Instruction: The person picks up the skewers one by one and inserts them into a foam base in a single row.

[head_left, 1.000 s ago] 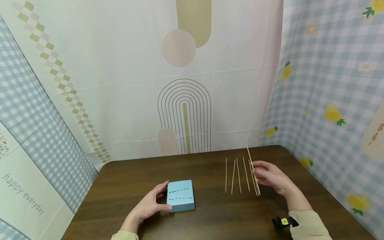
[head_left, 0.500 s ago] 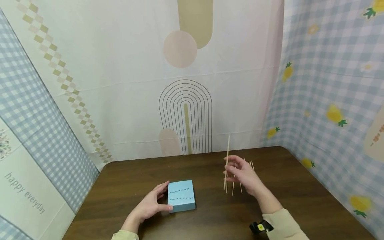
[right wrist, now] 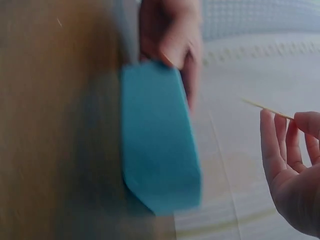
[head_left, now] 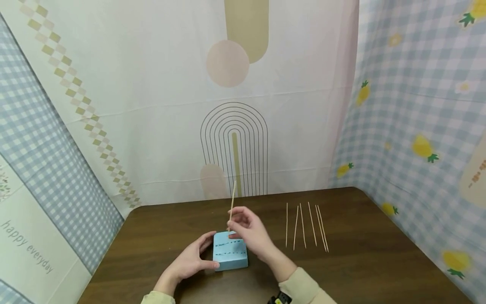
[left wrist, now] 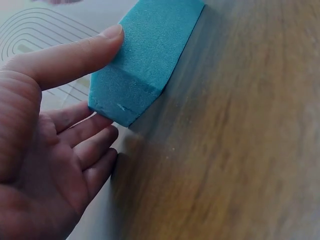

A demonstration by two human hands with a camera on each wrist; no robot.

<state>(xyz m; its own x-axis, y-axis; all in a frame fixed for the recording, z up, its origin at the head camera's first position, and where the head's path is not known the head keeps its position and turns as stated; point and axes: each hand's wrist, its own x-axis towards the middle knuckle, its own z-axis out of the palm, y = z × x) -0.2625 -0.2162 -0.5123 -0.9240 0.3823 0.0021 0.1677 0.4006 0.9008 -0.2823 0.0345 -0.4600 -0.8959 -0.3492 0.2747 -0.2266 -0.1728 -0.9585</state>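
Observation:
In the head view, a light-blue foam block (head_left: 230, 262) lies on the table, two rows of dark marks across its top. My left hand (head_left: 188, 261) holds its left side, thumb at the near corner and fingers at the far one; the left wrist view shows the thumb (left wrist: 95, 50) against one face of the block. Above the block's far part, my right hand (head_left: 252, 234) pinches a bamboo skewer (head_left: 233, 195) between thumb and fingertips. The skewer stands nearly upright, its lower end close over the far edge. In the right wrist view, its tip (right wrist: 252, 102) points toward the block's side.
Several more skewers (head_left: 311, 223) lie roughly side by side on the brown wooden table (head_left: 364, 261), right of the block. A patterned cloth (head_left: 171, 139) hangs behind the table, with checked cloths (head_left: 410, 105) at both sides.
My right hand has lifted a skewer from the group on the right and carried it left to above the foam block. My left hand has stayed on the block.

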